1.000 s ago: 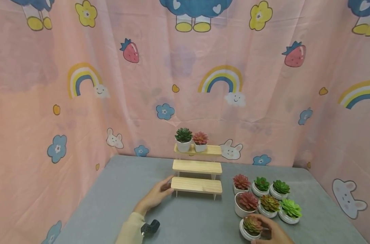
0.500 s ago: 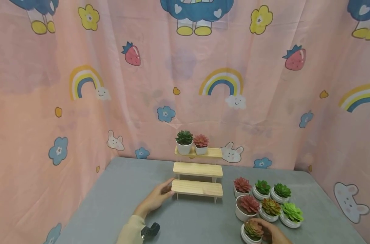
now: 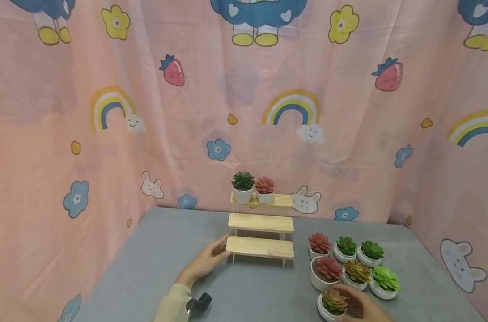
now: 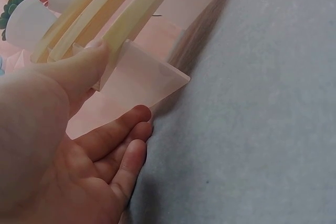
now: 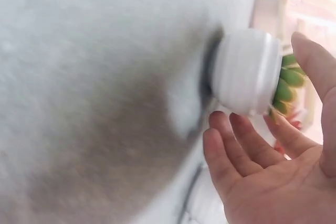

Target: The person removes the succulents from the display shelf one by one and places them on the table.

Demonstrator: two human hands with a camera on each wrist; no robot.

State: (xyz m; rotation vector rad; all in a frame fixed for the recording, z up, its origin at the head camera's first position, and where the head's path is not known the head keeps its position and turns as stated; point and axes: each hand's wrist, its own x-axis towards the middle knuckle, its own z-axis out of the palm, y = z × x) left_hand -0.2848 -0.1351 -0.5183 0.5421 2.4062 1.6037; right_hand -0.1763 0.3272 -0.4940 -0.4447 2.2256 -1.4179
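Note:
A three-tier wooden shelf [image 3: 260, 247] with clear legs stands mid-table in the head view. My left hand [image 3: 203, 263] is at its left end. In the left wrist view the thumb touches the end of the lowest board [image 4: 142, 11], while the straight fingers lie beside the clear leg [image 4: 142, 72]. At the lower right, my right hand [image 3: 366, 307] surrounds the right side of a reddish-green potted succulent [image 3: 334, 302]. The right wrist view shows its ribbed white pot [image 5: 247, 72] between spread fingers and a raised thumb, without a closed grip.
A dark green succulent [image 3: 243, 182] and a pink one [image 3: 265, 187] stand on the top tier. Several more potted succulents crowd the table's right side, including a red one [image 3: 328, 268] just behind the right hand's pot. Patterned pink cloth [image 3: 244, 89] hangs around the table.
The head view has tilted slightly. My left hand stays at the shelf's end, and my right hand stays around the reddish-green succulent, which has not visibly moved on the table.

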